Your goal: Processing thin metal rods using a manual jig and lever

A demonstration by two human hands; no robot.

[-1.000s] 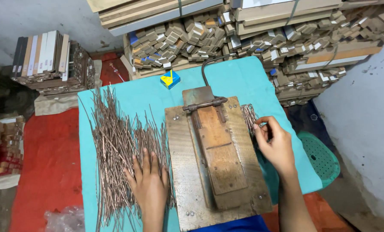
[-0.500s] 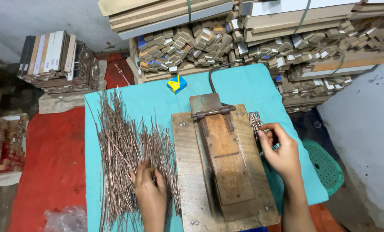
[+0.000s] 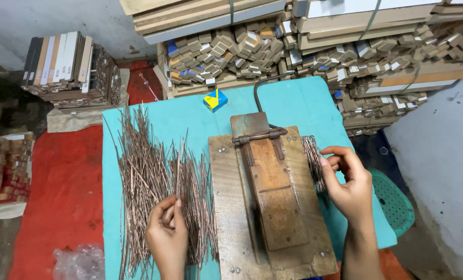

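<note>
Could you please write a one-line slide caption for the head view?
Left hand picks thin metal rods on a teal table; right hand fingers a small bundle beside a wooden jig.

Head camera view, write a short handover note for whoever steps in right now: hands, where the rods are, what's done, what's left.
Left hand: fingers pinching thin metal rods out of the loose pile of rods spread over the left of the teal table.
Right hand: fingers on a small bundle of rods at the right edge of the wooden jig.
Jig lies centre, its hinged metal lever across the top.
Done: small bundle on the right.
Left: the big pile appears unprocessed.
</note>
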